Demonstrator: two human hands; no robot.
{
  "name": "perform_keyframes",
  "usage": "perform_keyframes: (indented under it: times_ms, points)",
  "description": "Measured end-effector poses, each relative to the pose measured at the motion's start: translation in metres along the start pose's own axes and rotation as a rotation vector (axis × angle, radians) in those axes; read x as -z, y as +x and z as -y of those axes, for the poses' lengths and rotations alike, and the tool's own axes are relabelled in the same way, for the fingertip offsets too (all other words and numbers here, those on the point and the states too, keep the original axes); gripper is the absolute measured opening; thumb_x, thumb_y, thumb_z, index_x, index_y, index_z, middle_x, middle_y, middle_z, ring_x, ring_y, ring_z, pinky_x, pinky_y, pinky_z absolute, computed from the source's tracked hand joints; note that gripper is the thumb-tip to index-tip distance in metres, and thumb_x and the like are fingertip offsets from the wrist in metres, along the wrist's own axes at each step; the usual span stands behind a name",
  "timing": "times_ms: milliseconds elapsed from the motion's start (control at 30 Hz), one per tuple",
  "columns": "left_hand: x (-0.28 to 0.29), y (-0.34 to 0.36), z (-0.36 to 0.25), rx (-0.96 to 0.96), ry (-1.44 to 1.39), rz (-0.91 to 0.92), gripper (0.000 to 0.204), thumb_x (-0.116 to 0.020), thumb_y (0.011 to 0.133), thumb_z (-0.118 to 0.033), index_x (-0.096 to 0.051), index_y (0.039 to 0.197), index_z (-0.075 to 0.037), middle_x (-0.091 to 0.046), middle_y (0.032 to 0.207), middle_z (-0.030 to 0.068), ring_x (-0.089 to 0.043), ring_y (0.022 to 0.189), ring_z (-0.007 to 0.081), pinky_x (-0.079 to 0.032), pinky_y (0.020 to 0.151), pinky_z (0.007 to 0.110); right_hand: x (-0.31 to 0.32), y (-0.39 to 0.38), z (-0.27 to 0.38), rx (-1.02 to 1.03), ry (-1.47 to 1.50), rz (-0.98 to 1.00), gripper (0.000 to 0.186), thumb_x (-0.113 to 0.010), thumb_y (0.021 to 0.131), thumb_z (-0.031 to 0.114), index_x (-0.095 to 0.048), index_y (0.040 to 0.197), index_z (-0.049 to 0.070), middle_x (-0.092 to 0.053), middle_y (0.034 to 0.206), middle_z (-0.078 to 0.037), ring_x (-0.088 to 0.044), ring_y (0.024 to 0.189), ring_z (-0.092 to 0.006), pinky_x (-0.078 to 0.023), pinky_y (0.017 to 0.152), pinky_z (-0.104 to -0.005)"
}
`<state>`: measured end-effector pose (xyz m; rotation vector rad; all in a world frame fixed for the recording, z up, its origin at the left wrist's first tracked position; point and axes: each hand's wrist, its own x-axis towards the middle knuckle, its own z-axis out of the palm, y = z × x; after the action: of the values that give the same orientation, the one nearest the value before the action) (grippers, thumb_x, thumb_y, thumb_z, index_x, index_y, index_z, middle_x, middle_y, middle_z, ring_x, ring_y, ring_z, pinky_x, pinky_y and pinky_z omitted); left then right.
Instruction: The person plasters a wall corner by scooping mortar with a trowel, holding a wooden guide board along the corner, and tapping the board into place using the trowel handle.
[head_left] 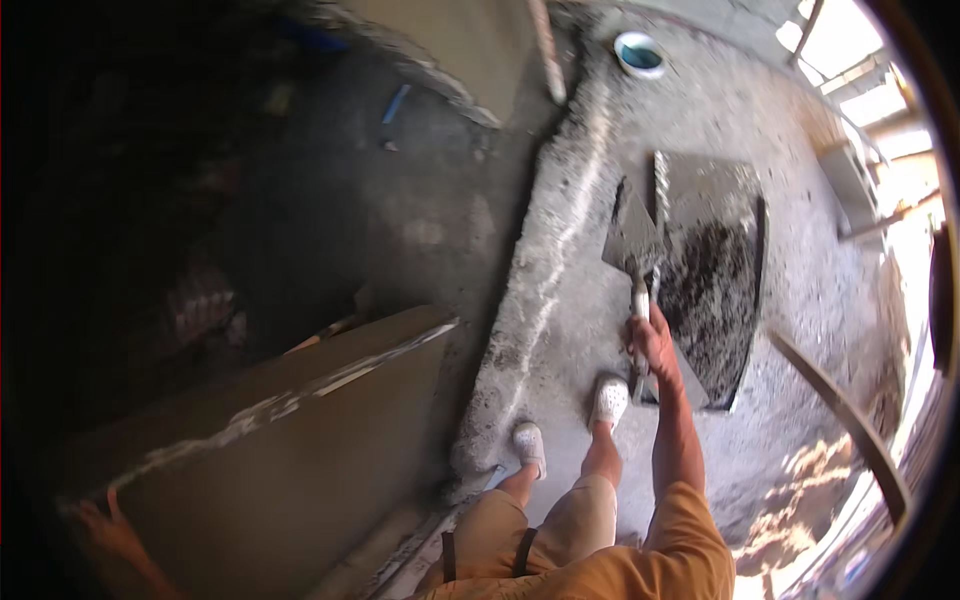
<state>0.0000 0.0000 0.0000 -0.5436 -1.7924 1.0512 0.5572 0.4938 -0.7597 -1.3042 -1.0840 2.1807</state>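
Right hand (654,345) has fingers closed round the handle of a pointed grey metal trowel (628,225), its blade smeared with mortar at the left edge of a dark rectangular mixing tray (705,178). Left hand (112,532) at the top edge of a low, grey-brown plastered wall (290,460), fingers dim, grip cannot be told. Wall face looks smoothed, so seemingly well along; rough top edge and plenty of wet grey mortar (712,290) in tray suggest work left.
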Motion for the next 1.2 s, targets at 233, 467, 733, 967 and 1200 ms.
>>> perform_keyframes:
  times_ms: [233,467,733,967,1200]
  points:
    - [0.097,0.018,-0.067,0.116,-0.188,-0.047,0.084,-0.080,0.078,-0.055,-0.062,0.131,0.008,-0.051,0.148,0.0298,-0.047,0.141,0.0413,-0.039,0.110,0.055,-0.209,-0.090,0.120,-0.123,0.223,0.302,0.034,-0.038,0.102,0.024,-0.047,0.131,0.008,-0.059,0.076,-0.008,-0.056,0.049,-0.0174,-0.050,0.043,-0.0324]
    - [0.103,-0.003,-0.029,0.286,-0.367,0.029,0.101,-0.080,0.075,-0.058,-0.043,0.147,0.002,-0.023,0.167,0.0253,-0.042,0.133,0.0421,-0.036,0.101,0.056,-0.395,-0.215,0.266,-0.301,0.269,0.799,0.048,-0.057,0.097,0.036,-0.049,0.139,0.015,-0.055,0.082,-0.002,-0.053,0.055,-0.0145,-0.043,0.043,-0.0296]
    - [0.095,0.011,-0.043,0.306,-0.488,0.099,0.105,-0.088,0.069,-0.049,-0.041,0.148,0.001,-0.022,0.168,0.0200,-0.049,0.118,0.0322,-0.038,0.092,0.048,-0.562,-0.301,0.392,-0.444,0.539,1.491,0.040,-0.048,0.101,0.033,-0.050,0.138,0.016,-0.051,0.083,-0.001,-0.048,0.060,-0.0131,-0.042,0.052,-0.0306]
    - [0.081,0.008,-0.031,0.326,-0.450,0.024,0.099,-0.089,0.069,-0.048,-0.047,0.147,-0.003,-0.021,0.170,0.0143,-0.057,0.104,0.0277,-0.040,0.083,0.046,-0.659,-0.408,0.503,-0.273,0.511,1.489,0.031,-0.053,0.102,0.026,-0.048,0.126,0.008,-0.055,0.092,-0.007,-0.054,0.062,-0.0140,-0.045,0.047,-0.0302]
    - [0.084,0.005,-0.039,0.320,-0.563,0.068,0.099,-0.090,0.070,-0.044,-0.044,0.148,-0.004,-0.019,0.170,0.0147,-0.066,0.097,0.0297,-0.045,0.078,0.050,-0.703,-0.444,0.538,-0.088,0.472,1.556,0.025,-0.054,0.103,0.023,-0.046,0.119,0.005,-0.057,0.097,-0.011,-0.061,0.062,-0.0164,-0.055,0.050,-0.0356]
